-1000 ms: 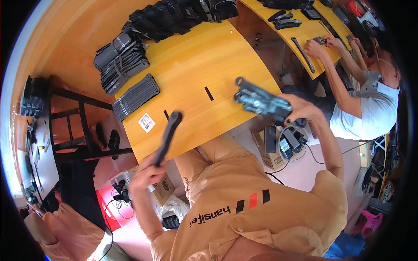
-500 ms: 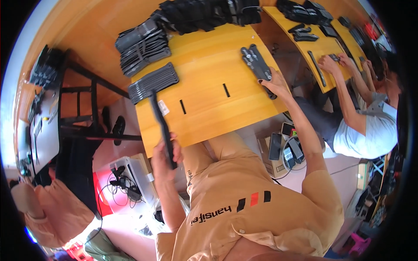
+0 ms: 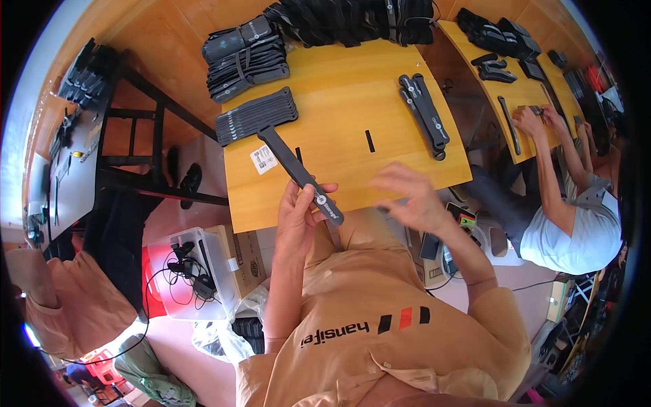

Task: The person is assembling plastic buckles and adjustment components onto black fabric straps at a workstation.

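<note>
My left hand (image 3: 298, 207), closed with thumb on top, grips a flat black strap (image 3: 291, 163) with a rounded end and white print. The strap slants over the table's near edge, its far end beside a neat row of stacked black straps (image 3: 254, 117). My right hand (image 3: 413, 200) is off the table's near edge, blurred by motion; its fingers look stretched and apart from the thumb, with nothing visible in them. Beyond it, a small pile of black straps (image 3: 426, 115) lies at the table's right side.
Banded black bundles (image 3: 247, 57) and more black straps (image 3: 352, 20) line the far edge of the yellow table (image 3: 346, 88). A white label (image 3: 263, 159) lies near two dark slots. A clear bin (image 3: 196, 271) with cables stands lower left; a co-worker (image 3: 569, 217) works at right.
My right hand has left the strap pile and moved toward the body. My left hand has shifted right with the strap, which now lies more slanted and shows its printed face.
</note>
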`<move>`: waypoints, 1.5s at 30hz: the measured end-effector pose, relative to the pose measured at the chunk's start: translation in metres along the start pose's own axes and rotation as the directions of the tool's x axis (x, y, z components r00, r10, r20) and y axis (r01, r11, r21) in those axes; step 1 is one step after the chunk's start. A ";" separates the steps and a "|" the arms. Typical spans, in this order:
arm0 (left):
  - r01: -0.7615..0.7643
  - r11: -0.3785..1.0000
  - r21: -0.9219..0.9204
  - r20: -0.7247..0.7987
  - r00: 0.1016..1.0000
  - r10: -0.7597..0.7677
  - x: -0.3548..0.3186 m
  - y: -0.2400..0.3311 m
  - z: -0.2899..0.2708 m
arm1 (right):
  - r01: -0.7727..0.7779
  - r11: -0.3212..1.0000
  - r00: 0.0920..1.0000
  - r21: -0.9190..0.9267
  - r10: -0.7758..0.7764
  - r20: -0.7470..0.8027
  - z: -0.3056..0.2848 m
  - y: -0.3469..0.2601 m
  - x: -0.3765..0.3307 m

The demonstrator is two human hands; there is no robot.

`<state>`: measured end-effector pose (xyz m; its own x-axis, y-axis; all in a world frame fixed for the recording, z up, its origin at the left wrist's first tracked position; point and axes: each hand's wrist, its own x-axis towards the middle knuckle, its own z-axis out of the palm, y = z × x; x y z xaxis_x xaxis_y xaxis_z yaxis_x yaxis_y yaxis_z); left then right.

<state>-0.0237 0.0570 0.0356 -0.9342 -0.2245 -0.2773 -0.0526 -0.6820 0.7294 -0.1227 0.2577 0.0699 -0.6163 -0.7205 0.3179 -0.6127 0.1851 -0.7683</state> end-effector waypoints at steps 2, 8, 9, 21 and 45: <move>-0.037 0.999 0.020 -0.016 0.999 0.037 -0.002 -0.001 0.004 | 0.074 0.997 0.996 0.037 -0.075 0.042 0.018 -0.015 0.004; -0.125 0.991 0.050 -0.064 0.990 0.128 -0.011 -0.002 0.009 | 0.209 0.973 0.978 0.097 -0.210 0.000 0.049 -0.019 0.003; -0.110 0.993 0.039 -0.060 0.992 0.112 -0.013 -0.002 0.009 | 0.189 0.971 0.982 0.148 -0.183 -0.051 0.051 -0.019 0.002; -0.030 0.998 0.056 -0.035 0.999 0.032 -0.020 -0.013 0.007 | 0.132 0.976 0.988 0.176 -0.115 -0.103 0.043 -0.012 -0.003; -0.067 0.980 0.188 -0.117 0.989 0.090 -0.021 -0.021 0.015 | 0.114 0.985 0.993 0.132 -0.114 -0.004 0.039 -0.015 -0.005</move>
<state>-0.0084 0.0862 0.0356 -0.8873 -0.3648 -0.2820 -0.0555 -0.5225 0.8508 -0.0911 0.2323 0.0576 -0.5444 -0.7342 0.4057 -0.6080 0.0121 -0.7939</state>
